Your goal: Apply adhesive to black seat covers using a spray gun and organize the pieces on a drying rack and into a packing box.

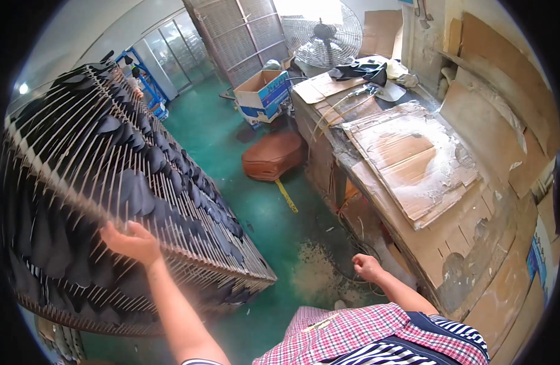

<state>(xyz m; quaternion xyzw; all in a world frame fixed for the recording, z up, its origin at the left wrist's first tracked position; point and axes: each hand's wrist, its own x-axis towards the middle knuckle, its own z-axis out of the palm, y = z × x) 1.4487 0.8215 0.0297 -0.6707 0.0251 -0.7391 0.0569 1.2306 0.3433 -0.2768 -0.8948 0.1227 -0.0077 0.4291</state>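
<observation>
A large tiered rack (103, 213) with many thin rods fills the left side. Dark, flat, rounded pieces (137, 193) hang or lie between its rods. My left hand (134, 243) is at the rack's near rail, its fingers curled against the edge; the rail and rods around it are smeared by motion. Over the floor in front of the workbench, my right hand (367, 267) is closed in a loose fist, with nothing visible in it. It touches neither the bench nor the rack.
A cardboard-covered workbench (468, 240) runs along the right, bearing a white-stained cardboard sheet (407, 159) and hoses (341, 109). A brown padded stool (274, 156) stands on the green floor (201, 131). Beyond are an open carton (262, 97) and a large fan (324, 33).
</observation>
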